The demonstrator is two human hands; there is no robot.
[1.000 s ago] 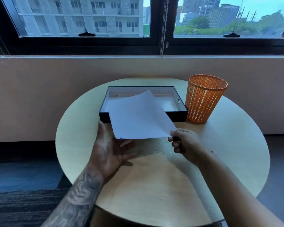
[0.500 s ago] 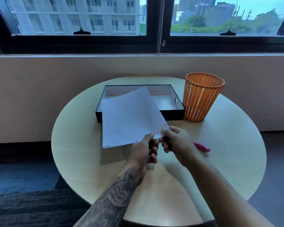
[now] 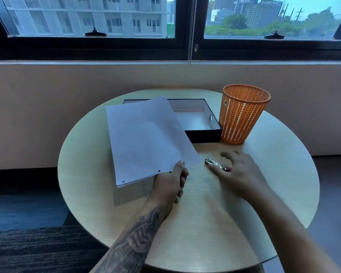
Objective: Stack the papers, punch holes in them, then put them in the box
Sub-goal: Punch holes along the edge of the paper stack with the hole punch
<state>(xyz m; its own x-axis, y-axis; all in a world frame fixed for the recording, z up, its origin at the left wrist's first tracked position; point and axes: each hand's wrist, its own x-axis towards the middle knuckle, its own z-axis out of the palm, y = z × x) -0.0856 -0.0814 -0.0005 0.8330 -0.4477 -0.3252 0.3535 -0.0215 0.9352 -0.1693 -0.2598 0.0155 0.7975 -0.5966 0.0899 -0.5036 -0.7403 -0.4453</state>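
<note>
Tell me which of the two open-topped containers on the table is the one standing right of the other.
The orange perforated plastic basket: tall and round, it stands right of the shallow black rectangular box with the white inside.

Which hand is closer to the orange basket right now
Right. The right hand is over the table just in front of the orange basket, beside the hole punch. The left hand is farther off to the left, holding the papers.
</note>
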